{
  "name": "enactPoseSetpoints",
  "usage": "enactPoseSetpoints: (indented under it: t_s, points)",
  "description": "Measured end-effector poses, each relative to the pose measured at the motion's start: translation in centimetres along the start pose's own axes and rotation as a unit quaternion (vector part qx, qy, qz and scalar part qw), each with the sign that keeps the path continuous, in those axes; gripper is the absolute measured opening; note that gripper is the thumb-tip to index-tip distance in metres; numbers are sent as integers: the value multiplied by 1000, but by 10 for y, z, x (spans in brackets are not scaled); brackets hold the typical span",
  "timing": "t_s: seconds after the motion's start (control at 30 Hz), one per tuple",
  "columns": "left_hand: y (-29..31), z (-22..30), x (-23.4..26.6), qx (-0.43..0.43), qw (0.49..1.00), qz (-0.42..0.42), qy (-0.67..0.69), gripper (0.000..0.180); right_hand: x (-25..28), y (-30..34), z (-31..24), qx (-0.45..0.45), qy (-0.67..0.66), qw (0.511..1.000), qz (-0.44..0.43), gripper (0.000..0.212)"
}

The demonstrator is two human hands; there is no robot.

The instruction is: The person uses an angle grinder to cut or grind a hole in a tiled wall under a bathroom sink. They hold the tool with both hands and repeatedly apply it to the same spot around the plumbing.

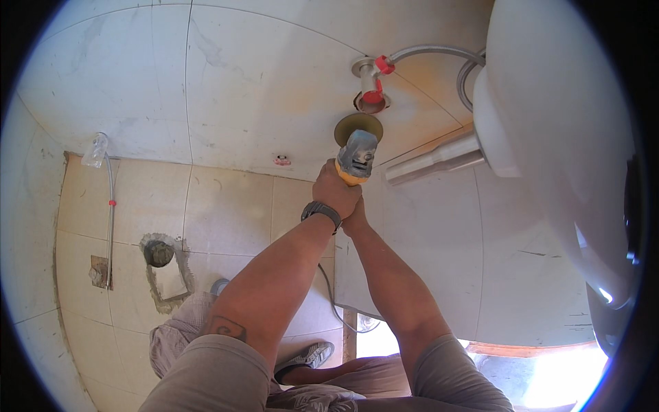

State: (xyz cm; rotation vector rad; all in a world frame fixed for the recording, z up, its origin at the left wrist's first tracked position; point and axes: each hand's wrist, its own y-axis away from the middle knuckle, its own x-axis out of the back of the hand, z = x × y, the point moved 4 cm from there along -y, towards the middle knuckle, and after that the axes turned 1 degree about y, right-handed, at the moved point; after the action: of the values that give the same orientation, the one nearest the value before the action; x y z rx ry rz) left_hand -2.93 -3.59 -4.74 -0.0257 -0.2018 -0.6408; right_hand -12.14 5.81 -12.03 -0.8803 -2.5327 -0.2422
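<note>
Both arms reach forward to an angle grinder (pixel 357 156) with a grey head, a yellow body and a round cutting disc (pixel 358 126). My left hand (pixel 336 192), below a dark wristwatch, is wrapped round the body just behind the head. Partly hidden by it, my right hand (pixel 355 214) is closed on the rear of the tool. The disc sits just below a round hole (pixel 371 104) in the tiled wall; whether it touches the tile I cannot tell. Directly above the hole is a metal angle valve (pixel 369 77) with a red handle.
A white washbasin (pixel 549 123) bulges in at the right, with a metal drain pipe (pixel 439 159) and braided hose (pixel 436 49). At left hangs another hose (pixel 110 185). A rough floor hole (pixel 159 254) lies nearby. A dark cord (pixel 328 281) trails below my arms.
</note>
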Motion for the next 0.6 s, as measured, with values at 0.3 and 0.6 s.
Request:
enactPoseSetpoints:
  t_s: [0.3,0.6]
  points:
    - [0,4,7,0,1000,0,13,59,1,0,-8,-12,-16,1000,-11,59]
    - [-4,-1,2,-29,999,25,8,65,0,-2,-2,29,71,997,14,57]
